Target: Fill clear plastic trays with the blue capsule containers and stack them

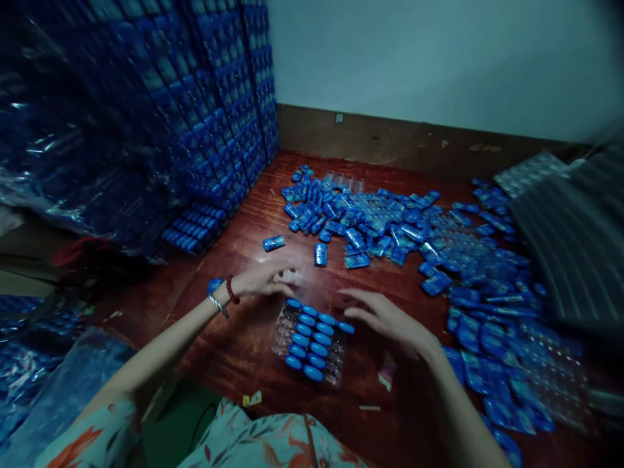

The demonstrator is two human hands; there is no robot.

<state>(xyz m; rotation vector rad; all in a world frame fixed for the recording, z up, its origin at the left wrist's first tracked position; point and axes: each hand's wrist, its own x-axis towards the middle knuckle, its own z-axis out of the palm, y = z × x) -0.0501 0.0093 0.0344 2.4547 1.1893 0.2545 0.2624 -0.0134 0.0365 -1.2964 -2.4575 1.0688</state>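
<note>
A clear plastic tray with moulded pockets (281, 337) lies on the table below my hands. Blue rounded packs (300, 340) stand in its two middle columns, and one more blue pack (346, 327) is at its upper right corner. Just beyond the tray's upper left corner, my left hand (269, 278) hovers with its fingers apart and nothing in them. My right hand (385, 316) is to the right of the tray, thumb and fingers spread, near the corner pack and holding nothing. Two loose flat blue packs, one left (273, 243) and one right (320, 254), lie beyond my hands.
A large heap of blue packs (355, 240) mixed with clear trays (455, 244) spreads over the reddish table (229, 354) at the back and right. Tall stacks of filled trays (219, 97) rise at left. Dark striped cloth (575, 227) hangs at right. Paper scraps (387, 370) lie nearby.
</note>
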